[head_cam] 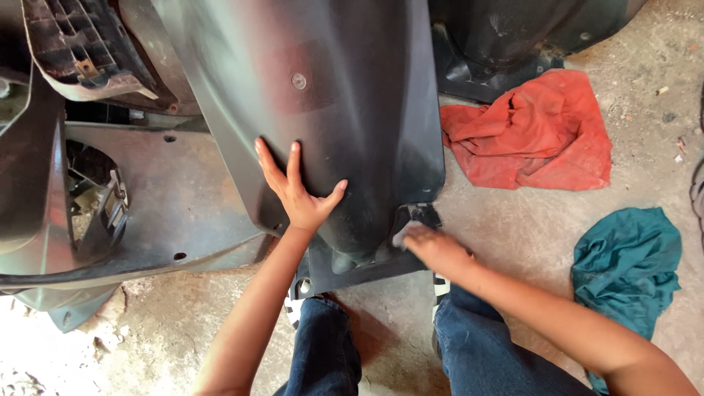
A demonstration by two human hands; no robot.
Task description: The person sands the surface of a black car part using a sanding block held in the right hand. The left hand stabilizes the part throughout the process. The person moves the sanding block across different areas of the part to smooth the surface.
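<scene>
A large dark plastic body panel (352, 95), curved like a vehicle mudguard, stands in front of me on the concrete floor. My left hand (297, 187) lies flat on its lower face, fingers spread. My right hand (433, 246) is at the panel's bottom right corner, blurred, fingers curled around a small grey thing there that I cannot make out. A round fastener (298, 81) sits near the panel's top middle.
More dark plastic body parts (132, 205) lie to the left and behind. A red rag (535, 132) and a teal rag (631, 264) lie on the concrete floor (513, 220) to the right. My knees in blue jeans (323, 352) are below.
</scene>
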